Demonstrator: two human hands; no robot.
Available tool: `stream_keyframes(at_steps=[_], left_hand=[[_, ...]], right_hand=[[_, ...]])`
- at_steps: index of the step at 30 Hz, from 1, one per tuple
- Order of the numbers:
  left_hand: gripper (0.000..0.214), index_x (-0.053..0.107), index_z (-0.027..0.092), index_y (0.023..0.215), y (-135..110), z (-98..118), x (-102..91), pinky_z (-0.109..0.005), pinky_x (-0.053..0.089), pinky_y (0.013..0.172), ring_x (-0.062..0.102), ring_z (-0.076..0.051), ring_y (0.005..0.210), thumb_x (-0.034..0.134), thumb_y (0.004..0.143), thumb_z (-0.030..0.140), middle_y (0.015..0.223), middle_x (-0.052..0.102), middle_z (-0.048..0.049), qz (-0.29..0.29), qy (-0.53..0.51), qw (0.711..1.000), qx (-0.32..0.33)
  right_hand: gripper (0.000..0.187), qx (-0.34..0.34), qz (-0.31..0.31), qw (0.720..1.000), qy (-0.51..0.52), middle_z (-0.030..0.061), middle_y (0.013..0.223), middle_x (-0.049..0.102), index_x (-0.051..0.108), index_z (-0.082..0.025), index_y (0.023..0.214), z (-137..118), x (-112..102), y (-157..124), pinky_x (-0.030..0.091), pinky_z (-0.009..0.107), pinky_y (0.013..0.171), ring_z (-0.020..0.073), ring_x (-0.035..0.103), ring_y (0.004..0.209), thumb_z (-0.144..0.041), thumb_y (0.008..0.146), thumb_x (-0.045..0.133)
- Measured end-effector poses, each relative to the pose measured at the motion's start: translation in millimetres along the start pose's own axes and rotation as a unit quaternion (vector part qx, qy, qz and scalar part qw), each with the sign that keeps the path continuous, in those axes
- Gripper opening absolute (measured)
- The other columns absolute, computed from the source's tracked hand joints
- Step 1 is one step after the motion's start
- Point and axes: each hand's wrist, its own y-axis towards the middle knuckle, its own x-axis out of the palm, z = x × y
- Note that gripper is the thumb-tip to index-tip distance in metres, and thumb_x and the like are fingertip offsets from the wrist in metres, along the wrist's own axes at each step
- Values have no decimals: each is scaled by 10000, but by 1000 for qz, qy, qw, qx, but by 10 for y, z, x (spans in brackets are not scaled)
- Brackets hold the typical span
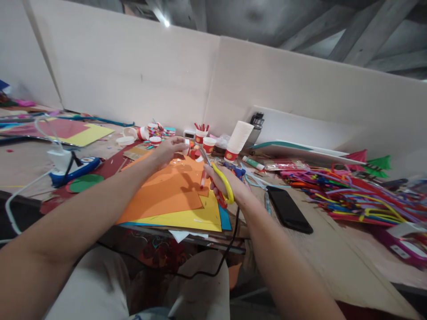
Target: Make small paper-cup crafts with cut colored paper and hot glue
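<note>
My right hand [217, 178] is closed round a pair of scissors [227, 183] with yellow and red handles; the blades point up and away, over the far end of the paper. To the left, my left hand [171, 149] has its fingers bent together at a small white and orange-red piece of paper cup [187, 144], which it seems to pinch. Below both hands lie orange paper sheets [163, 195], on top of a yellow sheet [208, 215] and a blue one. Orange and red scraps [196, 153] lie between the hands.
Stacked paper cups [240, 135], a cup of red sticks [200, 133] and a bottle [255, 129] stand at the back. On the right are a black phone [289, 209] and many pipe cleaners [347, 191]. A power strip [75, 171] lies left; a black cable [230, 249] hangs off the front edge.
</note>
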Motion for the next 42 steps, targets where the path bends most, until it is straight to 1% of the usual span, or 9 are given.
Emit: stream_keyframes(at_steps=[6, 13, 17, 20, 26, 31, 34, 38, 42], left_hand=[[444, 599, 152, 955, -11, -53, 19, -334, 543, 696, 628, -154, 771, 828, 581, 216, 865, 635, -39, -13, -21, 1000, -6], [445, 568, 177, 930, 32, -107, -30, -326, 551, 659, 609, -145, 778, 839, 587, 255, 887, 611, -12, 23, -15, 1000, -11], [291, 614, 151, 794, 5, -63, -8, -318, 546, 675, 573, -121, 728, 810, 640, 303, 795, 588, -7, -23, -14, 998, -49], [277, 624, 166, 788, -20, -33, 13, -311, 537, 653, 592, -135, 720, 807, 638, 311, 763, 601, -3, -31, -56, 995, -83], [264, 631, 178, 796, -19, -33, -20, -302, 533, 665, 611, -142, 729, 798, 631, 300, 767, 631, -8, 26, -68, 993, -94], [289, 626, 172, 794, -49, -36, -5, -302, 546, 627, 661, -237, 923, 775, 646, 370, 762, 629, -36, -43, -37, 989, -133], [263, 614, 166, 776, -79, -53, 50, -342, 581, 636, 669, -243, 892, 764, 668, 353, 785, 636, -49, -70, -45, 987, -140], [216, 659, 154, 815, -91, -87, 120, -363, 597, 713, 665, -198, 788, 740, 700, 318, 845, 680, -86, -72, -70, 984, -148], [226, 656, 150, 803, -47, -112, 115, -359, 583, 779, 655, -183, 808, 757, 671, 303, 867, 683, -80, -45, -92, 987, -120]], right_hand=[[536, 3, -29, 999, -42, -9, 572, 525, 509, -207, 840, 8, -65, -27, 397, 225, 359, 112, 491, 393, -731, 864, 395], [536, 11, -65, 990, -126, -8, 520, 535, 542, -197, 807, 43, -153, -37, 354, 214, 380, 112, 500, 379, -712, 871, 405], [504, -40, -52, 982, -179, 30, 503, 563, 568, -194, 702, 30, -185, -35, 363, 233, 426, 132, 524, 422, -642, 896, 442], [470, -74, -23, 976, -205, 44, 518, 590, 626, -194, 734, 2, -210, -46, 400, 242, 503, 162, 585, 517, -613, 894, 488], [516, -40, -67, 962, -260, 80, 573, 634, 643, -172, 734, -26, -279, -123, 398, 267, 519, 180, 595, 523, -616, 907, 445], [499, -51, -42, 963, -261, 84, 604, 649, 662, -174, 792, -18, -323, -136, 420, 270, 562, 203, 632, 605, -621, 897, 466], [483, -62, -35, 962, -262, 85, 601, 650, 665, -171, 794, 2, -286, -100, 422, 262, 573, 202, 644, 623, -596, 911, 466], [496, -73, -34, 963, -257, 87, 615, 656, 662, -160, 821, 34, -218, -58, 412, 264, 569, 195, 636, 595, -596, 919, 446], [516, -90, -30, 967, -237, 77, 651, 659, 661, -160, 849, 43, -224, -74, 410, 255, 582, 177, 624, 598, -629, 904, 453]])
